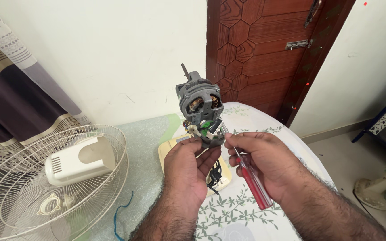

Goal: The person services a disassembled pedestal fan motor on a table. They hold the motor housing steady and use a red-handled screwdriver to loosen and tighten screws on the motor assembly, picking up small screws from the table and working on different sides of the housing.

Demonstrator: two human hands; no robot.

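- Where the desk [157, 134] meets the curtain [10, 85] at the far left, a white wire fan guard [36, 187] lies flat, with a white plastic motor cover [79, 160] resting inside it and a small white ring-shaped cap [52, 204] just beside that.
- Near the guard's right rim, a thin blue wire [120, 216] trails over the leaf-patterned cloth.
- Left hand [188, 169]: fingers curled around the bottom of the grey fan motor [200, 109], holding it upright above the desk with its shaft pointing up and away.
- Under the motor, a cream fan base [175, 147] sits on the desk, a black cord and plug [215, 176] lying on it.
- Right hand [260, 160]: thumb and fingers pinched on a red-handled screwdriver [253, 183], its metal tip touching the motor's lower front.
- Behind stands a brown wooden door [264, 49]; at the far right, on the floor, part of another cream fan [380, 185] shows.
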